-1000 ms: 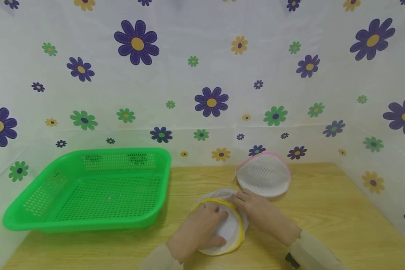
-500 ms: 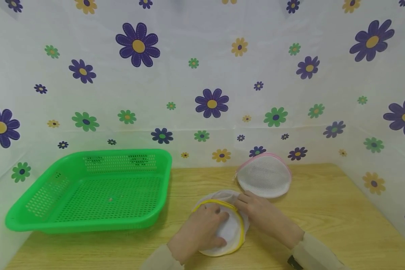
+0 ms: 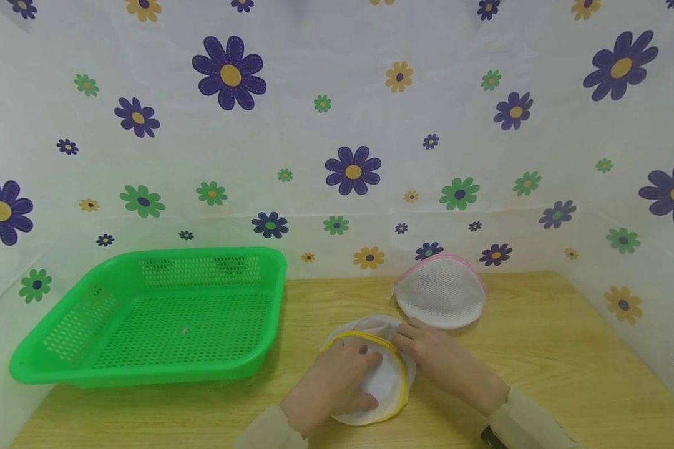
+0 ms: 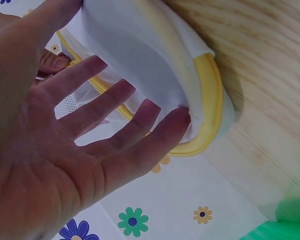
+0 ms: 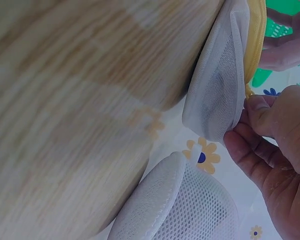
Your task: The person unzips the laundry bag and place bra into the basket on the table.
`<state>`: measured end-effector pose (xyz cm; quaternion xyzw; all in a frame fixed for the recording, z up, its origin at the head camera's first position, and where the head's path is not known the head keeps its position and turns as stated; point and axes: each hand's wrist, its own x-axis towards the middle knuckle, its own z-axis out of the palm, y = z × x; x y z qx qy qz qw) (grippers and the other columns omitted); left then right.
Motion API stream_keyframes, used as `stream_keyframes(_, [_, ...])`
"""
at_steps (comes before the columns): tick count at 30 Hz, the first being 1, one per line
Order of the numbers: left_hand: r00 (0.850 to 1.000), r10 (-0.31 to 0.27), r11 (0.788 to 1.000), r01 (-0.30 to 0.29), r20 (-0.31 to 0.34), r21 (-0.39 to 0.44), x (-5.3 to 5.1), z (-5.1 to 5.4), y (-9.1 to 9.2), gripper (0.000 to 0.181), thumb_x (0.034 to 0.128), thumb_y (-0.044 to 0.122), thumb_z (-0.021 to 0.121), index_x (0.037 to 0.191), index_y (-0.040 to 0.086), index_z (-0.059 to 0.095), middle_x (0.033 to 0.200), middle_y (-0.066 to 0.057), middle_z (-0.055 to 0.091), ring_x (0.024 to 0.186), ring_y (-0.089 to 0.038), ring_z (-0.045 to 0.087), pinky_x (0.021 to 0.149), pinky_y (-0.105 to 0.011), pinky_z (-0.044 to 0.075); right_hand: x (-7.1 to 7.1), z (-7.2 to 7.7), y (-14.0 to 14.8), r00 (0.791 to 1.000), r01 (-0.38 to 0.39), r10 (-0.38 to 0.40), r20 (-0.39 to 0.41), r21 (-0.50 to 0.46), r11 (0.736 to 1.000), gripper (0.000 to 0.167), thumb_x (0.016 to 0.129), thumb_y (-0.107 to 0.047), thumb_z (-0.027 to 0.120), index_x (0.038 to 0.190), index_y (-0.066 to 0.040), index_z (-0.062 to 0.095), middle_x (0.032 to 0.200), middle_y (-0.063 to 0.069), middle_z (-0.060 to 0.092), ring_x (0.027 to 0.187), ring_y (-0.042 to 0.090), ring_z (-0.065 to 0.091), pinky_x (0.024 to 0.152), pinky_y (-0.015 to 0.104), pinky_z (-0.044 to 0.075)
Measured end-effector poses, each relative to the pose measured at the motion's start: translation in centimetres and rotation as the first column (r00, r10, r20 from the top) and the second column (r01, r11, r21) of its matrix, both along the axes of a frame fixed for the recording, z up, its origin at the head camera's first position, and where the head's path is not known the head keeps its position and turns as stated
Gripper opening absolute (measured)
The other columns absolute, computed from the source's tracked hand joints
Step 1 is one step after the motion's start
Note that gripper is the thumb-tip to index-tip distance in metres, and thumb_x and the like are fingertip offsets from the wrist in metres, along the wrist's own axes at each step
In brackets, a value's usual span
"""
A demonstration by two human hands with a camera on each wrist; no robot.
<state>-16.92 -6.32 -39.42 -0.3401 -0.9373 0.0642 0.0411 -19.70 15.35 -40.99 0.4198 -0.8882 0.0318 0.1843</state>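
Note:
A round white mesh laundry bag point(image 3: 387, 381) with a yellow zipper point(image 3: 402, 380) lies on the table. My left hand point(image 3: 334, 380) rests on its white panel, fingers spread and fairly straight; in the left wrist view those fingertips point(image 4: 177, 120) touch the panel just inside the yellow rim. At the bag's far right edge, my right hand point(image 3: 440, 355) pinches the bag between thumb and fingers, by one end of the zipper. The right fingertips partly cover that spot, so whether they hold a zipper pull is unclear.
Behind my right hand stands a second white mesh bag point(image 3: 440, 293) with pink trim. A green perforated plastic basket point(image 3: 146, 375) sits on the left of the wooden table point(image 3: 539, 349). A flower-printed sheet point(image 3: 303, 137) encloses the back and sides.

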Motion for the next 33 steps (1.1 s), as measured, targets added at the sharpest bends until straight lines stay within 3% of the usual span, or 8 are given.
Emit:
stream_keyframes(15, [1.000,-0.010,1.000,0.010,-0.012,0.000,0.00,-0.03,-0.01,0.059,0.0774,0.061,0.080,0.120,0.023,0.068,0.120,-0.003,0.068,0.108,-0.022,0.066,0.093,-0.035,0.055,0.16,-0.01,0.06,1.000,0.011,-0.011,0.000,0.012,1.000,0.028,0.083,-0.001,0.079,0.107,-0.013,0.070,0.107,-0.003,0.071,0.095,0.012,0.062,0.084,0.026,0.057])
stream_keyframes(33, [0.998,0.042,0.999,-0.043,0.046,0.020,0.14,0.15,0.14,0.061,0.0770,0.059,0.081,0.125,0.024,0.067,0.125,-0.003,0.066,0.113,-0.027,0.065,0.092,-0.039,0.058,0.50,-0.01,0.38,1.000,0.016,-0.017,0.010,0.015,1.000,0.034,0.079,0.003,0.081,0.106,-0.014,0.069,0.105,-0.003,0.070,0.089,0.011,0.059,0.079,0.025,0.056])
